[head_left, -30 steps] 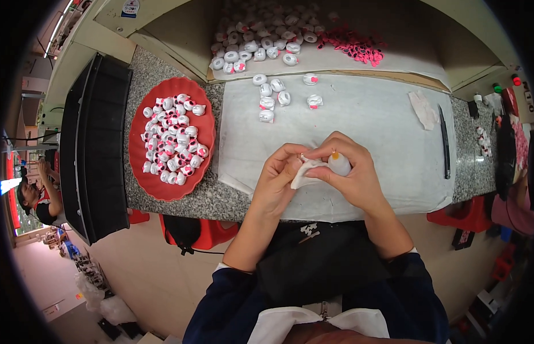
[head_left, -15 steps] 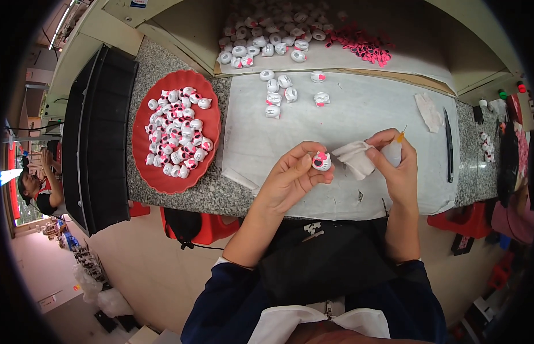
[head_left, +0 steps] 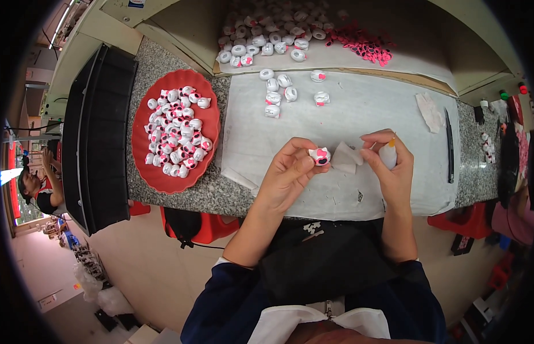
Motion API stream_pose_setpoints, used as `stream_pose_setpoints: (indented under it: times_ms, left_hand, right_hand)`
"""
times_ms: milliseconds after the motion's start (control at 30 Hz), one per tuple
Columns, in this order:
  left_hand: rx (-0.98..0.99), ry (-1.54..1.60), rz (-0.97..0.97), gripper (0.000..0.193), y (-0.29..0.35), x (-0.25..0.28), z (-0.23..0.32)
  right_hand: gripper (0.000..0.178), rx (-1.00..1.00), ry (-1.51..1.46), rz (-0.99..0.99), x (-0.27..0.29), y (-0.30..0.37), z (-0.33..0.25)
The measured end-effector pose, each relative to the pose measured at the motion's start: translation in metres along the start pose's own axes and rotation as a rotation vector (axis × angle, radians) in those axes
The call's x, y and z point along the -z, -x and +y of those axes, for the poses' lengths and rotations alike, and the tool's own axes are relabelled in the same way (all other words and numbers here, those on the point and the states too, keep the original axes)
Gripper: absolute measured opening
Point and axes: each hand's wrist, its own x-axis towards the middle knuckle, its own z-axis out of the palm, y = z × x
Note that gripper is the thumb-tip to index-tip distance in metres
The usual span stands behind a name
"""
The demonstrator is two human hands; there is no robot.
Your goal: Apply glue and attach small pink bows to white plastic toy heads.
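Note:
Between the thumb and fingers of my left hand is a small white cat-head figure with pink and black parts on it. My right hand grips a small white squeeze bottle with an orange needle tip that points away from me. The same hand pinches a white cloth, which hangs close to the figure's right side; whether they touch I cannot tell. Both hands are above the white paper sheet. Several more white heads lie on that sheet, beyond my left hand.
A red scalloped plate heaped with finished-looking heads stands at left, beside a black bin. Under the shelf lie piles of white heads and pink pieces. At right are a crumpled cloth and a black pen-like tool.
The figure has turned in my left hand and shifted slightly left. My right hand has moved a little left, and the cloth is now bunched smaller.

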Motion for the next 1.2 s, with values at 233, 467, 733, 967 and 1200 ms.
stream_pose_setpoints:
  times_ms: [233, 467, 733, 967, 1200]
  left_hand:
    - [-0.2, -0.316, 0.087, 0.018, 0.002, -0.007, -0.004]
    - [-0.394, -0.539, 0.067, 0.023, 0.006, -0.009, -0.001]
    - [-0.705, -1.314, 0.298, 0.025, 0.019, -0.011, 0.032]
    - [-0.905, -1.956, 0.613, 0.025, 0.006, 0.008, 0.093]
    - [-0.825, -2.173, -0.005, 0.024, -0.081, -0.012, 0.025]
  right_hand:
    - [0.026, -0.127, -0.329, -0.258, -0.026, 0.0, -0.009]
    - [0.023, -0.13, -0.302, -0.308, -0.032, -0.002, -0.007]
    - [0.027, -0.128, -0.232, -0.159, -0.023, 0.005, -0.005]
    - [0.036, -0.024, -0.313, 0.039, -0.026, 0.002, 0.005]
    - [0.03, 0.001, -0.518, 0.049, -0.017, 0.007, 0.012]
